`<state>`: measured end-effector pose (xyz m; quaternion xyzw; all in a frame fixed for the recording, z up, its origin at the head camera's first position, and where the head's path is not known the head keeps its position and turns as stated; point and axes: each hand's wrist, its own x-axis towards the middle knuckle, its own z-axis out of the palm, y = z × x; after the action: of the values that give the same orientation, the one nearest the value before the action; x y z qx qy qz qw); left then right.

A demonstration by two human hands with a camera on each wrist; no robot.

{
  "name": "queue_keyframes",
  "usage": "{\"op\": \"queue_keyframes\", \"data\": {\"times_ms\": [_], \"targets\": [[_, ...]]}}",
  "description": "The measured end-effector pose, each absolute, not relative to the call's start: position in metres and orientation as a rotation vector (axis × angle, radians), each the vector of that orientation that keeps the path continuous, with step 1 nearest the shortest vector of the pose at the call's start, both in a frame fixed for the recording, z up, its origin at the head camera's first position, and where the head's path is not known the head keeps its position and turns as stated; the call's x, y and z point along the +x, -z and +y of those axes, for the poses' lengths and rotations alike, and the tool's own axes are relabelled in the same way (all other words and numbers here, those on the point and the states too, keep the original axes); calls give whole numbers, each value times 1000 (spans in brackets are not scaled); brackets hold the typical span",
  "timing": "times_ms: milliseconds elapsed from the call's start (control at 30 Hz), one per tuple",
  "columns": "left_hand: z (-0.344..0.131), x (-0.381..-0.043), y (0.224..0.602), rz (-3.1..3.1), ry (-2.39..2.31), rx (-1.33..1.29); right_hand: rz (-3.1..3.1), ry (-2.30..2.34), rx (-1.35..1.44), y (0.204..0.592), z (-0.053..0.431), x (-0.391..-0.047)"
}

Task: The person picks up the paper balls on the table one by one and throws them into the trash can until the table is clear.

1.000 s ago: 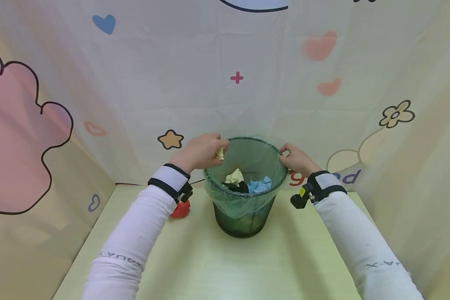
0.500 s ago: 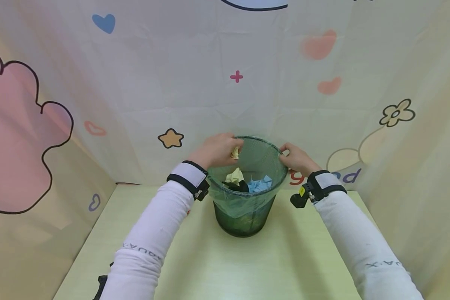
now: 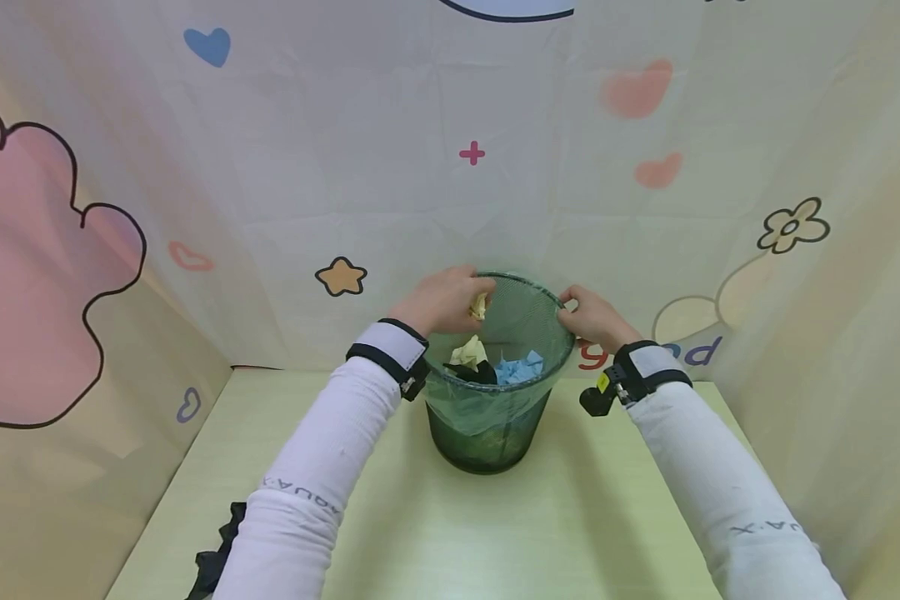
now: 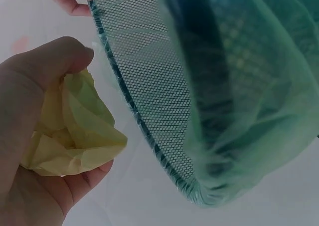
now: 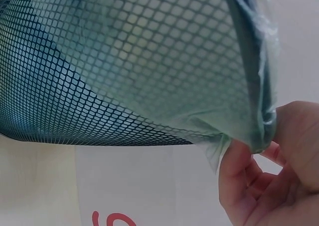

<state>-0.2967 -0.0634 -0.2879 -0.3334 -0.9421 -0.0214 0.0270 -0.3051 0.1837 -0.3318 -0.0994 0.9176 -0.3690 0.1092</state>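
Note:
A dark mesh wastebasket (image 3: 487, 450) with a translucent green bag (image 3: 480, 408) over its rim stands at the back of the table. My left hand (image 3: 450, 298) is over the basket's left side, holding a crumpled yellow paper ball (image 4: 75, 131) between thumb and fingers. At the right side, my right hand (image 3: 596, 318) pinches the rim and the bag's edge (image 5: 261, 131) between thumb and fingers. Inside the basket lie a pale yellow crumpled paper (image 3: 468, 352), a black one (image 3: 480, 375) and a light blue one (image 3: 521, 369).
Beside my left sleeve, a jagged black piece (image 3: 213, 562) shows partly on the pale table (image 3: 450, 533). A printed curtain (image 3: 390, 167) hangs close behind the wastebasket and along both sides.
My left hand has moved right over the basket with the yellow paper ball. Its arm now covers a red crumpled paper on the table and uncovers the black piece. My right hand keeps its place.

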Motion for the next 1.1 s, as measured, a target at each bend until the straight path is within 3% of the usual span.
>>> {"op": "queue_keyframes", "data": {"times_ms": [1100], "targets": [[-78, -299, 296, -3067, 137, -919, 2678, 1134, -285, 333, 182, -304]]}}
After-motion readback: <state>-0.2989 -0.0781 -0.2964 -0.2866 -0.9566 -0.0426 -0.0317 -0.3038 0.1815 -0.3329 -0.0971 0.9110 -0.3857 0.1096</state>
